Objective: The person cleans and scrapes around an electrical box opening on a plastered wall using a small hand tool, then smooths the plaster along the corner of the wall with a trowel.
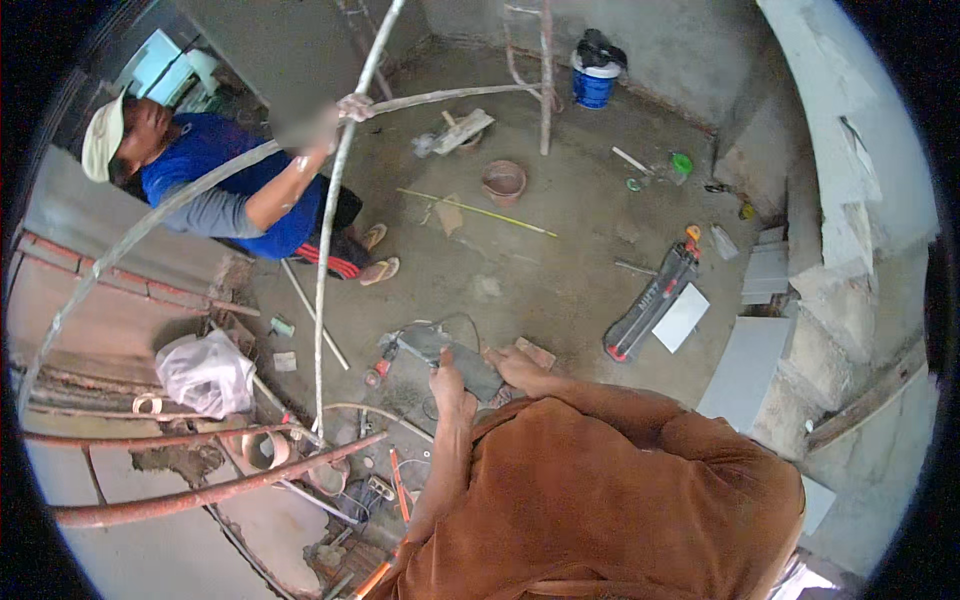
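Note:
A dark grey tile lies in front of me, low over the floor. My left hand grips its near side, with the thumb pointing away from me. At the tile's right edge is my right hand, its fingers pinched on the edge and partly hidden. A reddish-brown tile piece lies just beyond the right hand. To the left of the tile, a red and black corded power tool rests on the floor, touched by neither hand.
On a scaffold frame at left, a co-worker in blue holds a pole. A long tile cutter and white tile lie right. Farther off are a mortar bowl, yellow measuring stick and blue bucket.

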`<state>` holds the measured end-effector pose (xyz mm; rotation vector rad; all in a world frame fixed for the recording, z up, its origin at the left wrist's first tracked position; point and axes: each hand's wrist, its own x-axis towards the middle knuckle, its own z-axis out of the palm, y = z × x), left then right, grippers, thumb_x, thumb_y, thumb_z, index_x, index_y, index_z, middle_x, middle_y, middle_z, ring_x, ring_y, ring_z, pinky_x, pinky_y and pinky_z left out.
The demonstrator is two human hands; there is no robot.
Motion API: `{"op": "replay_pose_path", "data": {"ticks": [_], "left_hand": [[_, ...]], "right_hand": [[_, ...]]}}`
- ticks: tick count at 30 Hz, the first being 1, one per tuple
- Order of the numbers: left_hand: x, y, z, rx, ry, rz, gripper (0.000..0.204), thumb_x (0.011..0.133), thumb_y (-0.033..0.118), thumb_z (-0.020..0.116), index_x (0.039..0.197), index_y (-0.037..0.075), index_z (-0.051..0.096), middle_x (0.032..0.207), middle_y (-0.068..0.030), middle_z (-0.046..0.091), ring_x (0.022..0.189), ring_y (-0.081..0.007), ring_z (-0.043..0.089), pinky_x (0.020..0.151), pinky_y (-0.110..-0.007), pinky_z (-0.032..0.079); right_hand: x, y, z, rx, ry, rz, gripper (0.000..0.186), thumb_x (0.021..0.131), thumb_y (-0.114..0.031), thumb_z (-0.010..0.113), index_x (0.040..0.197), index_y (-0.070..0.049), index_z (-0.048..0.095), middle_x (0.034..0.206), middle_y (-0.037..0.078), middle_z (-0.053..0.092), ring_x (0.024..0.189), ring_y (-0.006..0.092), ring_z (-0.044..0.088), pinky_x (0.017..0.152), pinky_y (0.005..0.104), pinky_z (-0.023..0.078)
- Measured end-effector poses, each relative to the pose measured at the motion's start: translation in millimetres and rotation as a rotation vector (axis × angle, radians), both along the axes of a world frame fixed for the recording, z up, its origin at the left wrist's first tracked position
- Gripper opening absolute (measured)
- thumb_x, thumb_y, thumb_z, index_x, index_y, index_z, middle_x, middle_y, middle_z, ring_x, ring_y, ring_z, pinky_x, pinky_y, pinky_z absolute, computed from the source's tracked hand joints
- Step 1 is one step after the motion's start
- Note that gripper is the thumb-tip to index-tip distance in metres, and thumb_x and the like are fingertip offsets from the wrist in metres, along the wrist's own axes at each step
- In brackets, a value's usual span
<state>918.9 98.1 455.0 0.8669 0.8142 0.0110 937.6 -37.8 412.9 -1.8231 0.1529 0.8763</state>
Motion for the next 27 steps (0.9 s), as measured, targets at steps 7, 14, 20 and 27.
{"op": "replay_pose_path", "data": {"ticks": [7, 14, 20, 27], "left_hand": [[-1, -3, 13, -0.018, -0.048, -0.064, 0.026, 0.094, 0.021, 0.047, 0.109, 0.0, 0.05, 0.097, -0.01, 0.057, 0.079, -0.0245, 0.06, 0.066, -0.04, 0.052], [7, -15, 0, 0.012, 0.002, -0.038, 0.025, 0.093, 0.02, 0.048, 0.11, 0.001, 0.051, 0.096, -0.0095, 0.059, 0.081, -0.0252, 0.059, 0.068, -0.043, 0.052], [10, -13, 1, -0.093, 0.016, -0.126, 0.025, 0.092, 0.019, 0.049, 0.11, 0.002, 0.052, 0.097, -0.0088, 0.059, 0.083, -0.0266, 0.059, 0.072, -0.043, 0.051], [13, -13, -15, -0.101, -0.021, -0.129, 0.024, 0.092, 0.019, 0.049, 0.108, 0.002, 0.052, 0.097, -0.0098, 0.059, 0.084, -0.0258, 0.06, 0.074, -0.041, 0.051]], "right_hand": [[-11, -13, 41, 0.255, 0.039, -0.011, 0.055, 0.094, -0.047, 0.042, 0.113, 0.002, 0.058, 0.102, 0.013, 0.062, 0.093, 0.0207, 0.057, 0.084, 0.0331, 0.042], [-4, -7, -24, -0.128, 0.048, -0.032, 0.053, 0.095, -0.046, 0.039, 0.114, 0.0, 0.057, 0.098, 0.01, 0.063, 0.087, 0.0196, 0.057, 0.078, 0.0313, 0.044], [-11, -27, 22, 0.169, -0.002, 0.031, 0.061, 0.091, -0.056, 0.039, 0.115, -0.003, 0.057, 0.09, 0.009, 0.062, 0.07, 0.0177, 0.057, 0.06, 0.0302, 0.046], [-5, -17, -42, 0.1, -0.15, -0.122, 0.058, 0.089, -0.056, 0.044, 0.112, -0.005, 0.058, 0.087, 0.005, 0.06, 0.071, 0.0164, 0.054, 0.062, 0.0291, 0.045]]}}
